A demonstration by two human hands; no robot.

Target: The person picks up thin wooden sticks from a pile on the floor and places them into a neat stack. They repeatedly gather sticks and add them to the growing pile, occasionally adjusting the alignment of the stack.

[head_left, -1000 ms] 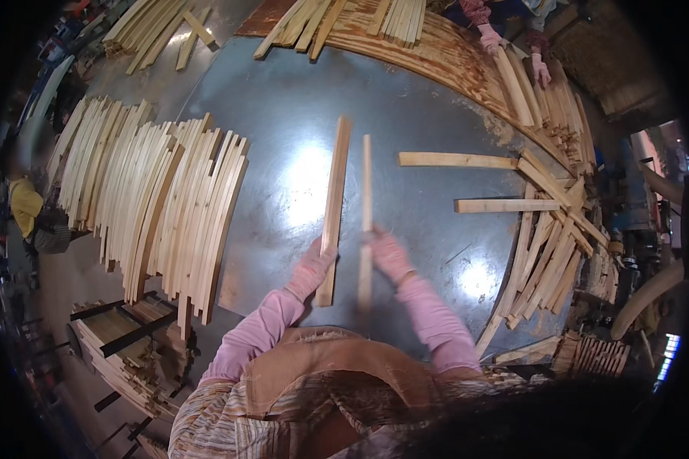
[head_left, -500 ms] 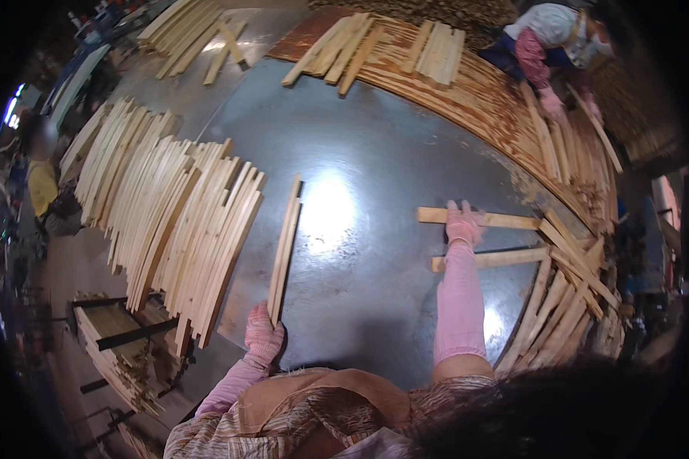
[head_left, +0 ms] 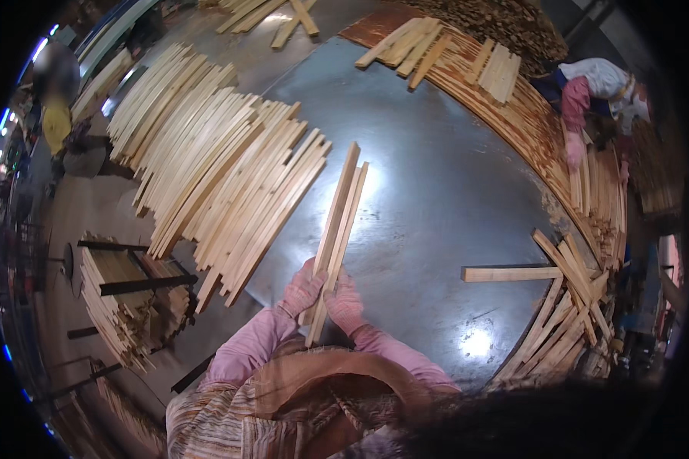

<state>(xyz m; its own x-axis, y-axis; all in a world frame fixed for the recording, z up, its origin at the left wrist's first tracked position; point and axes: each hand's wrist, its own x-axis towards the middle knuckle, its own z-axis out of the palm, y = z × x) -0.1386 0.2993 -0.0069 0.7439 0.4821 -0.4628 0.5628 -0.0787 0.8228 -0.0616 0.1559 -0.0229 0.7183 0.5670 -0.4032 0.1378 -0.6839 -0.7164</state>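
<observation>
In pink gloves, my left hand (head_left: pixel 302 289) and my right hand (head_left: pixel 343 304) are close together at the near side of a grey metal table (head_left: pixel 429 214). Their fingers grip upright-pointing, pale wooden strips, at least two side by side, with a longer one (head_left: pixel 337 214) on the left and another (head_left: pixel 352 222) beside it, slightly lower. To their left lies a broad, dense row of similar strips (head_left: pixel 230 168). At the right, one strip (head_left: pixel 505 273) lies crosswise on the metal, its end touching a jumbled pile of strips (head_left: pixel 551 329).
A reddish, weathered board (head_left: pixel 467 96) with short planks borders the far right side. A co-worker (head_left: pixel 597 80) bends there, pink-gloved hands on strips. A person in yellow (head_left: pixel 57 126) is at far left. A black-barred rack of timber (head_left: pixel 142 284) stands low at left.
My right hand reached out to a crosswise strip half a second ago and is now back beside my left hand. One of the two crosswise strips has left that spot. The view has shifted.
</observation>
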